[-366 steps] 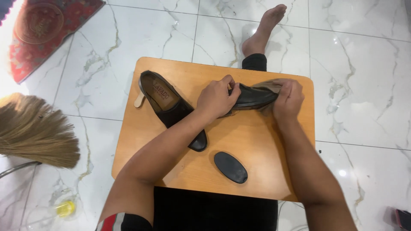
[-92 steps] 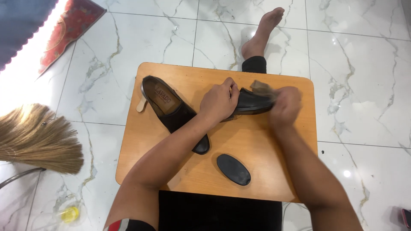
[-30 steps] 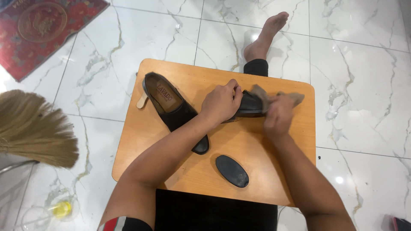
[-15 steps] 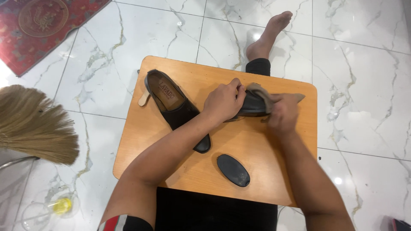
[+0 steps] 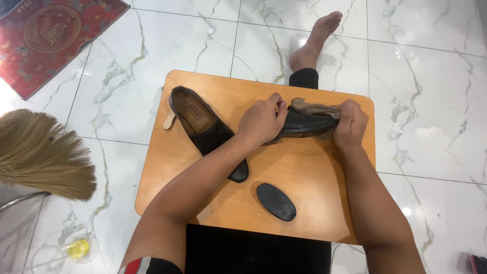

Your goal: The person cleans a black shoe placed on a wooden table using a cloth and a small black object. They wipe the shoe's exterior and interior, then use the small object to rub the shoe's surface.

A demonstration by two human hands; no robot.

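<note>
The left hand [image 5: 261,121] clamps the black shoe [image 5: 304,123] at its heel end, fingers closed around it, holding it just above the wooden surface [image 5: 314,203]. The right hand [image 5: 350,122] pinches a grey-brown cloth [image 5: 314,107] against the shoe's toe end. Half a second ago the cloth trailed out to the right past the toe; now it is gathered up and drawn over the shoe's top, with the right hand shifted outward to the tip. That suggests the rubbing has moved on to the toe and upper.

Left of the held shoe, the second black shoe [image 5: 208,129] lies flat on the surface, opening up, unmoved. A pale wooden stick [image 5: 168,121] pokes out beside its heel. Nearer the person than the held shoe rests an oval black brush [image 5: 276,201], untouched. Far left of the shoe, a straw broom [image 5: 43,155] lies on the marble floor [image 5: 431,91].
</note>
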